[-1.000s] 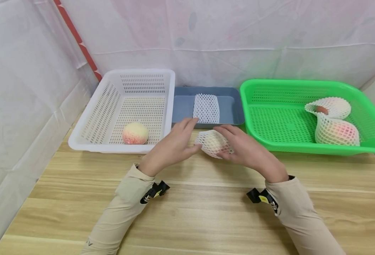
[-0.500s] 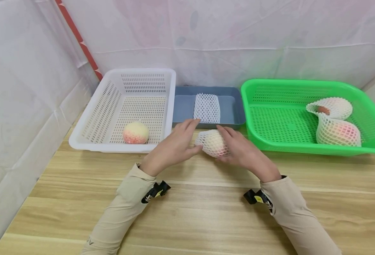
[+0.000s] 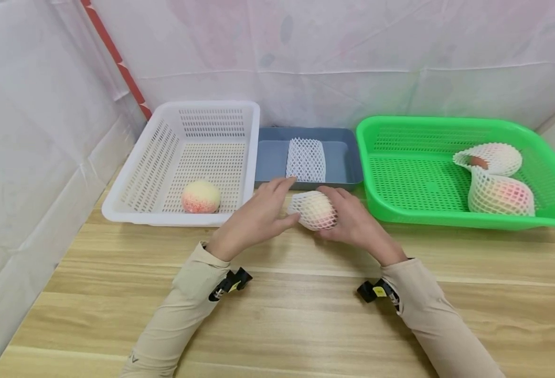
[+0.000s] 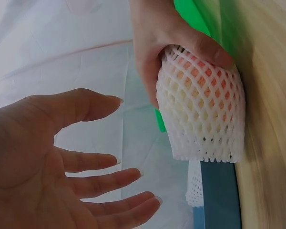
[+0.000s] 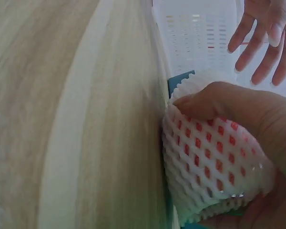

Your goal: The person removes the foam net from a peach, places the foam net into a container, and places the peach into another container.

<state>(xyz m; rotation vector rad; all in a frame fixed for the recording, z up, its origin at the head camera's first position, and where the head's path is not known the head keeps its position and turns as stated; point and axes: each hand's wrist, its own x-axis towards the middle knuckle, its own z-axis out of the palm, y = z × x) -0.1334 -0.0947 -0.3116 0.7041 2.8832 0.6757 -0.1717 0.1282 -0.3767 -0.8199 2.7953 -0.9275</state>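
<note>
A yellow-and-red peach in a white foam net sleeve [image 3: 313, 211] lies on the wooden table in front of the blue-grey tray. My right hand [image 3: 352, 223] grips it from the right; the thumb presses on the net in the right wrist view, while the other fingers are mostly hidden. The sleeve's loose end points left, beyond the fruit [image 4: 202, 107]. My left hand [image 3: 257, 218] hovers to the left of the peach, fingers spread and apart from it, holding nothing, as the left wrist view shows.
A white basket [image 3: 251, 157] at the left holds one bare peach [image 3: 201, 197]. Behind, the blue-grey tray [image 3: 341, 155] holds a flat foam net [image 3: 306, 160]. In the green basket [image 3: 409, 215] at the right lie two netted fruits [image 3: 500, 195].
My right hand has shifted slightly left and closed further round the netted peach, whose sleeve now sits more snugly. My left hand stays nearly still.
</note>
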